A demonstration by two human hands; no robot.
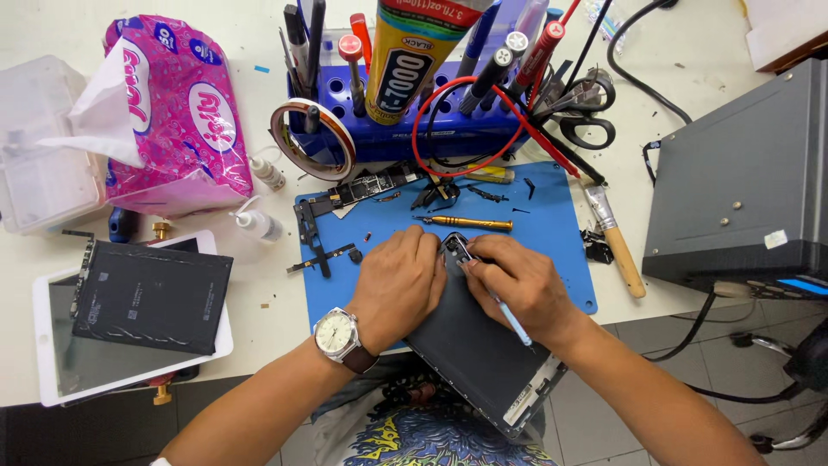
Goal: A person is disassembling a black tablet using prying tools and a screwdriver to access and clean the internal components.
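- Head view: a dark tablet shell point(479, 345) lies tilted, its far corner on the blue mat point(552, 224) and its near corner hanging past the mat's near edge over the person's lap; that slant seems to bring the working corner close under both hands.
- The left hand point(398, 285), with a wristwatch point(338, 335) on its wrist, presses palm-down on the shell just inside the mat's near edge, fingers curled and bearing on the shell's upper corner, apparently to steady it; it grasps nothing that can be seen.
- The right hand point(522, 285) sits touching the left, fingers pinched around a thin light-blue tool point(511, 318) held like a pen, its tail pointing back along the forearm; the tip is hidden at the shell's corner.
- Both forearms come in from below, converging toward the mat's middle.
- On the mat beyond the hands lie a brass-coloured screwdriver point(467, 223) and small dark parts point(321, 252).
- Behind the mat stands a blue tool rack point(405, 121) with a glue tube point(405, 60).
- Left of the mat rest a white tablet screen point(52, 345) carrying a black battery point(151, 295), and a pink tissue pack point(172, 112).
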